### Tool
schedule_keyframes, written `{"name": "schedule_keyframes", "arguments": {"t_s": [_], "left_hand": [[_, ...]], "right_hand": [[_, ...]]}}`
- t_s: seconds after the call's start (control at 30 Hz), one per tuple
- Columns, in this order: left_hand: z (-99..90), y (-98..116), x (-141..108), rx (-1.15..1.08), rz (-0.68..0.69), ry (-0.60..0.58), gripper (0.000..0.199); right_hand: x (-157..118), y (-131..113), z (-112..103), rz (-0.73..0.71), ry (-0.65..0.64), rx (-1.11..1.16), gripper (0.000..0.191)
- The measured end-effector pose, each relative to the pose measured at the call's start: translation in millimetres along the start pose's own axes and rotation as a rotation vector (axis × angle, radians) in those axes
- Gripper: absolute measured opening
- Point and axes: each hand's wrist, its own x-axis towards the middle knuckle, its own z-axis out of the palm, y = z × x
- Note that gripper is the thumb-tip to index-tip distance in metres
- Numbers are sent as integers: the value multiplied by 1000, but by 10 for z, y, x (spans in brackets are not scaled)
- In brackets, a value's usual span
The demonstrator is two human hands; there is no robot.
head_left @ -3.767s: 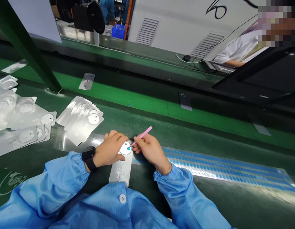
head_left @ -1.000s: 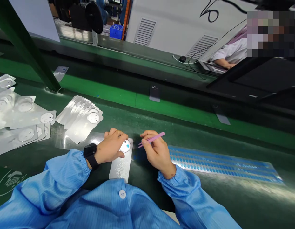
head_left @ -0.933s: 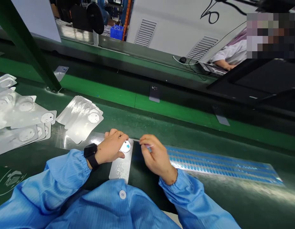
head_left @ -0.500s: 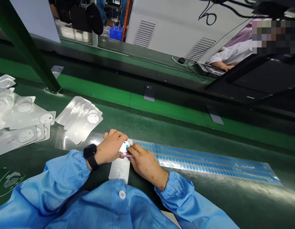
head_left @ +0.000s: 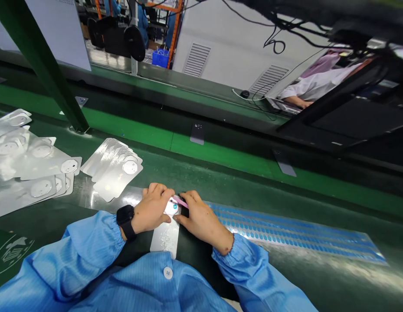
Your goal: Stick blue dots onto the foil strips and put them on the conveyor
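Note:
A flat, silvery phone-back-shaped panel [head_left: 165,238] lies before me, its upper end between my hands. Near its top sits a white round patch [head_left: 170,209] with a small blue dot [head_left: 175,206] and a dark hole. My left hand [head_left: 152,208] grips the panel's left edge, thumb beside the patch. In my right hand [head_left: 203,219] is a thin pink tool [head_left: 180,201], its end over the top of the patch; its exact kind is unclear. The right thumb touches the panel's right edge.
A clear sheet with rows of blue dots [head_left: 299,234] stretches to the right. Fanned panels [head_left: 113,171] and a larger pile [head_left: 41,164] lie left. Beyond runs a green belt [head_left: 149,132] carrying dark panels [head_left: 198,133]. A green post [head_left: 54,73] rises left; a co-worker's arm [head_left: 300,102] shows at back right.
My right hand has shifted the pink tool from beside the lower patch up to its top, now slanting. The blue dot shows more fully. The view has tilted slightly upward.

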Motion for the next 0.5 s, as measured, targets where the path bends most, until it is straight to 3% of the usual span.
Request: {"name": "schedule_keyframes", "arguments": {"t_s": [0.13,0.23,0.3,0.37,0.43,0.5], "left_hand": [[171,-26,-63,-24,5,202,69],[265,-80,-54,-61,38,552,62],[264,-131,-14,-95,68,797,51],[222,-179,37,-121,91,945,41],[170,-211,77,-121,103,996,34],[140,-222,100,-110,96,1009,29]], "right_hand": [[107,34,-75,62,-42,167,36],[380,93,-131,56,-76,407,30],[756,129,-223,17,22,527,28],[1256,149,-394,21,190,546,30],[1761,161,-631,72,328,478,37],[2148,185,-862,212,389,191,43]]}}
